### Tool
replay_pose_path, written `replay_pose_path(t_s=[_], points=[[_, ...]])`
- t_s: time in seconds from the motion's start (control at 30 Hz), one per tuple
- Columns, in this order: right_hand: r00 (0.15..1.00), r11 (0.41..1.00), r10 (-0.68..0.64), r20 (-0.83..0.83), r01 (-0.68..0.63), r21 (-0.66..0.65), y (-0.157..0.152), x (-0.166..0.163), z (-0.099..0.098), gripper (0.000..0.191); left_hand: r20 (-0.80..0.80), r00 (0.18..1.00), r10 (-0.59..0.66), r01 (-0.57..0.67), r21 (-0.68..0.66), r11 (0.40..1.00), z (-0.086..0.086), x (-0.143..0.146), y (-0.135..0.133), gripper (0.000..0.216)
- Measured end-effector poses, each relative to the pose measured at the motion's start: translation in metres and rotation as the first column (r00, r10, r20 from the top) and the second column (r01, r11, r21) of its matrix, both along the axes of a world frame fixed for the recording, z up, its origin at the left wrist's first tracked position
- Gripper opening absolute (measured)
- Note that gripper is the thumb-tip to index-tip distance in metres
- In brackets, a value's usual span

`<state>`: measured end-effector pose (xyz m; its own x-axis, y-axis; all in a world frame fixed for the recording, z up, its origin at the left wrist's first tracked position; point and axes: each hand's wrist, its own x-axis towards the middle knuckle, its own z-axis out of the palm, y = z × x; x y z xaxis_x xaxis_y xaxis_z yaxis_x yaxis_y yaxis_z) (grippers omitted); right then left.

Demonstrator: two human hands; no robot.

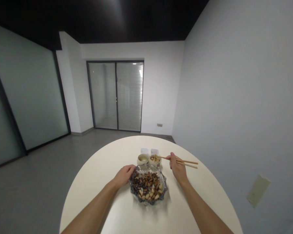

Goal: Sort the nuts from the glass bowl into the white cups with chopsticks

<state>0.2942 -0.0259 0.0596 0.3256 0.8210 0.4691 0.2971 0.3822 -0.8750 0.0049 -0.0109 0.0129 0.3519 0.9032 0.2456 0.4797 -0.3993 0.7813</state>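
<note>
My right hand [177, 168] grips a pair of wooden chopsticks [190, 162], which point left. Their tips reach the nuts at the mouth of a small cream cup [152, 164] with a dark mark on its side. Beside that cup stands a second cream cup [139, 161], with no nuts visible inside. A scalloped clear glass bowl [165, 188] sits nearer to me, full of brown-shelled nuts or seeds [147, 180] and paler nuts [148, 196]. My left hand [122, 175] is closed at the bowl's left rim, its fingertips partly hidden by the glass.
Two small white square dishes, a left one [144, 150] and a right one [154, 151], lie just behind the cups. Everything stands on a round cream table [100, 169]. A white wall [222, 113] runs close along the right.
</note>
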Motion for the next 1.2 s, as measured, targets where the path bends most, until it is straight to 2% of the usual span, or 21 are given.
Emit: replay_pose_path(t_s=[0.27, 0.5, 0.77, 1.07, 1.2], points=[[0.999, 0.998, 0.034, 0.011, -0.034, -0.045, 0.0033, 0.0034, -0.0056, 0.069, 0.001, 1.0, 0.0, 0.0, 0.001, 1.0, -0.0026, 0.0016, 0.0021, 0.053], [0.999, 0.998, 0.036, 0.012, -0.035, -0.06, 0.0036, 0.0049, -0.0028, 0.072, -0.002, 1.0, 0.004, -0.004, -0.001, 1.0, -0.0027, 0.001, 0.0016, 0.052], [0.999, 1.0, 0.016, -0.029, -0.017, -0.021, 0.0047, 0.0082, -0.0022, 0.072, 0.004, 1.0, -0.001, 0.001, -0.014, 1.0, -0.0014, -0.0002, 0.0006, 0.051], [1.0, 0.998, 0.028, 0.014, -0.027, -0.059, 0.0019, 0.0043, 0.0002, 0.07, 0.011, 1.0, -0.004, 0.004, -0.007, 1.0, -0.0021, 0.0019, 0.0016, 0.052], [0.995, 0.995, 0.092, -0.025, -0.093, -0.043, -0.0013, 0.0018, 0.0042, 0.073, 0.009, 1.0, -0.004, 0.004, -0.008, 1.0, -0.0036, 0.0017, 0.0022, 0.053]])
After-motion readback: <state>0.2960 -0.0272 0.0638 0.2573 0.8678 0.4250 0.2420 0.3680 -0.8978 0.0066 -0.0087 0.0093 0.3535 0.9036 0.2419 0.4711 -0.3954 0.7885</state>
